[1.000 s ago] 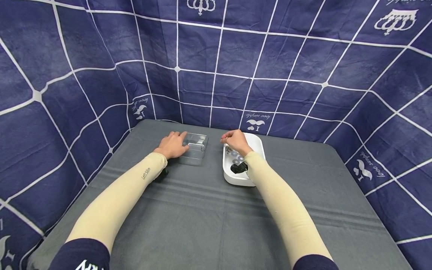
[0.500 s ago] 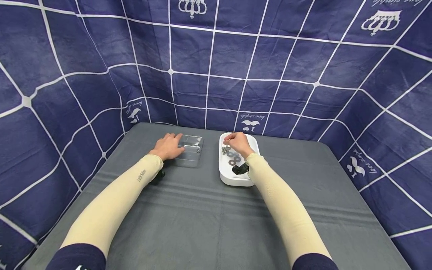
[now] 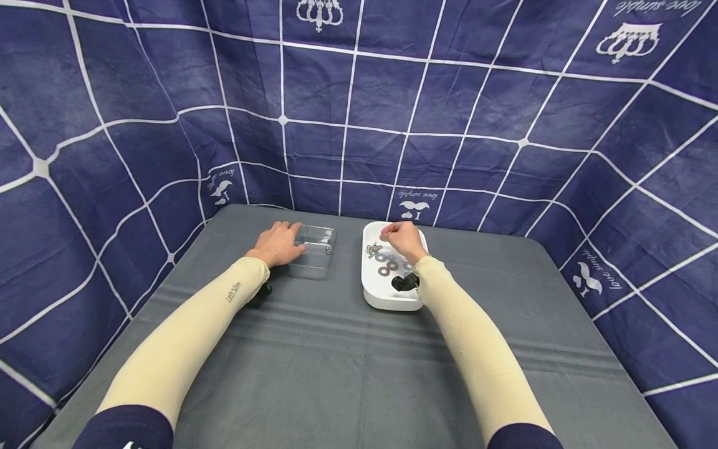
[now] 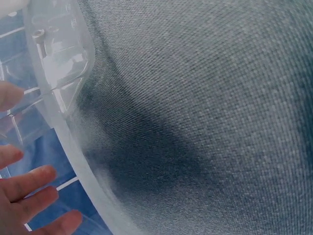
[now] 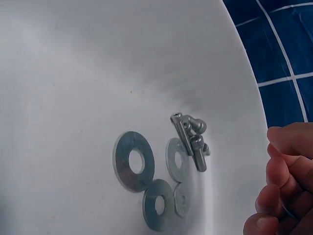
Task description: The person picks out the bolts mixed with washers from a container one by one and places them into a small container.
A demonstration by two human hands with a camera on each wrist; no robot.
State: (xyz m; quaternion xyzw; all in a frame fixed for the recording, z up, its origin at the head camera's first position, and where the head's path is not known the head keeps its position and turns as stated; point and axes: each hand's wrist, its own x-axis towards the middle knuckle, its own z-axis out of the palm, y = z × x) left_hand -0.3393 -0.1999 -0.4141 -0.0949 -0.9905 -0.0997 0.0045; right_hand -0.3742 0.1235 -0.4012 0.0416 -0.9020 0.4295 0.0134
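Note:
My left hand (image 3: 278,243) rests on the left side of a clear plastic divided box (image 3: 314,272), its fingers spread. In the left wrist view, a metal socket-head screw (image 4: 40,43) shows inside one compartment. My right hand (image 3: 405,240) hovers over the far part of a white tray (image 3: 392,303), fingers bent and tips drawn close to the thumb. I cannot tell whether something small sits between those tips. Below them in the tray lie a small pile of screws (image 5: 188,134) and several flat washers (image 5: 122,178), some overlapping.
Box and tray stand apart on a grey cloth-covered table (image 3: 336,362), near its far edge. Blue cloth (image 3: 314,149) with white lines hangs behind and at both sides. A black wrist camera (image 3: 405,282) on the right wrist overlaps the tray in the head view.
The right hand has moved from over the tray's left rim rightward to over its inside. The left hand has stayed on the box. The head view has shifted slightly.

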